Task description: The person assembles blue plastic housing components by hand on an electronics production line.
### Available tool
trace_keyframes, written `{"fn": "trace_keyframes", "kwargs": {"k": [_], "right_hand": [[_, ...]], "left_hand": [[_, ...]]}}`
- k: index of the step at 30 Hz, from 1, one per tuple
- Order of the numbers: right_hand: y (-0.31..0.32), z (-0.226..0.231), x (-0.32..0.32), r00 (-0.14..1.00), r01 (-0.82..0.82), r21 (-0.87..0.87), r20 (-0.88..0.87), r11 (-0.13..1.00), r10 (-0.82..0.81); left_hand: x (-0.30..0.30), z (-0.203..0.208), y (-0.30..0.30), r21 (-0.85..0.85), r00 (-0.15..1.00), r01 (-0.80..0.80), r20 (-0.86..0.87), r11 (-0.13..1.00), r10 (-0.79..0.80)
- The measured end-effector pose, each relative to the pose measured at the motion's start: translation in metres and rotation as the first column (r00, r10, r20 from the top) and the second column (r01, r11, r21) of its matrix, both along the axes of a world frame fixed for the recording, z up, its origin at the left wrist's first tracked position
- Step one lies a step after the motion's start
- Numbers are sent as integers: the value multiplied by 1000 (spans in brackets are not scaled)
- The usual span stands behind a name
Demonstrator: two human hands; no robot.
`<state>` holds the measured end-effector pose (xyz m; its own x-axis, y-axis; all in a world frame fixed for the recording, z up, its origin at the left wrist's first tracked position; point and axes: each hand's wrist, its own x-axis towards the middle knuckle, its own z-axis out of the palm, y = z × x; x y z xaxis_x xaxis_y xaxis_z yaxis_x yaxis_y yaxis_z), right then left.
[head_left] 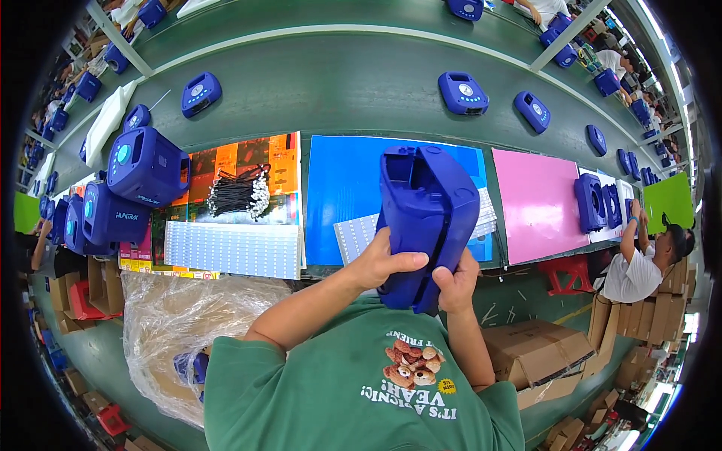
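left fingers (pixel 406 261), right fingers (pixel 447 281): gripping blue housing (pixel 427 225) | blue sheet (pixel 342 180): behind it | black cable bundle (pixel 238 194): left of sheet

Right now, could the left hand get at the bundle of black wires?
Probably not while the left hand holds the blue housing, though only flat sheets seem to lie between hand and wires.

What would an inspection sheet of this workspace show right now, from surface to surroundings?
Surface: blue sheet in the middle, pink sheet to its right.
Job's things: blue housing held up, a dark gap running along its body.
Clutter: dotted pale strips at left; crumpled clear plastic wrap below the bench edge.
Grippers: bare left hand and right hand grip the blue housing from both sides.
Cables: bunched black leads with white ends, on an orange patterned sheet.
Surroundings: more blue units beyond; a co-worker at far right; cardboard boxes.
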<state>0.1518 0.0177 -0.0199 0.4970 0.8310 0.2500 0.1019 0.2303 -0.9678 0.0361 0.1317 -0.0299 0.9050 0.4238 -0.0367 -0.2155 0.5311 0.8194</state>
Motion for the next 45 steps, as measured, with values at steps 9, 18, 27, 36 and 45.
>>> {"fn": "trace_keyframes", "kwargs": {"k": [9, 18, 27, 36, 45], "right_hand": [[-3, -7, 5, 1000, -23, -151, 13, 988, 25], [1, 16, 28, 998, -8, -103, -69, 995, 1], [24, -1, 61, 548, -455, -2, -789, 890, 279], [28, 6, 25, 702, -479, -126, -649, 869, 293], [18, 20, 0, 936, -342, -238, -171, 909, 308]], "left_hand": [[1, 8, -4, 142, 998, 54, 5, 988, -56], [-4, -13, 4, 286, 977, 206, 0, 936, -215], [-4, -25, 60, 818, 961, 116, -236, -563, -147], [-16, -21, 66, 819, 944, 247, -325, -517, -63], [-9, 2, 3, 48, 999, 28, -18, 998, -27]]}}
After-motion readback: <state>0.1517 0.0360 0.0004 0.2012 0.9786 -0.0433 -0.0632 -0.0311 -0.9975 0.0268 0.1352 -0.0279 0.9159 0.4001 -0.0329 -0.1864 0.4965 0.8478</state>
